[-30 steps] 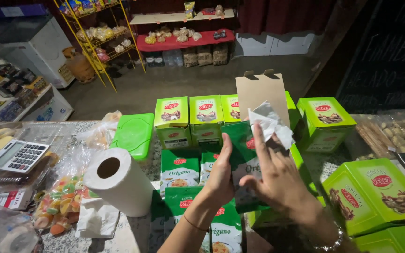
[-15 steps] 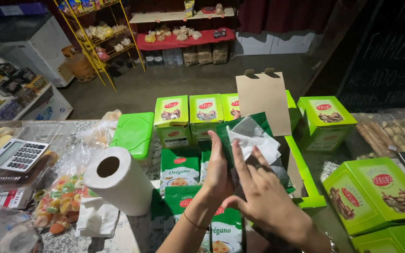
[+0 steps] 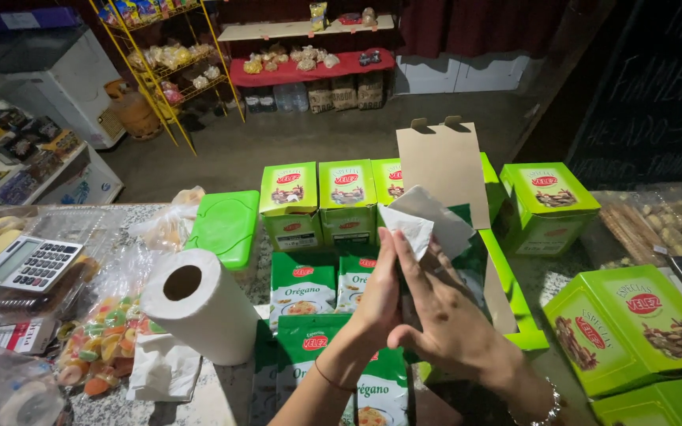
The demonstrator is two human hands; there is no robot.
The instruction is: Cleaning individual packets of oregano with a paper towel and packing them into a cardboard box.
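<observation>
While both hands — left, right — pinch the white paper sheet, it rises above their fingertips.

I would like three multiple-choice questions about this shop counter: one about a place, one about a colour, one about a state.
1. Where does the white paper towel roll lie?
A. left of the hands
B. inside the open box
C. on the red shelf

2. What colour is the flat plastic lid behind the roll?
A. red
B. green
C. blue

3. In what state is the green cardboard box by the hands?
A. sealed shut
C. crushed flat
B. open, its brown flap raised

Answers:
1. A: the roll lies on the speckled counter, left of the left hand and the right hand.
2. B: the lid is bright green.
3. B: the brown flap stands upright, and both hands hold white paper before it.
</observation>
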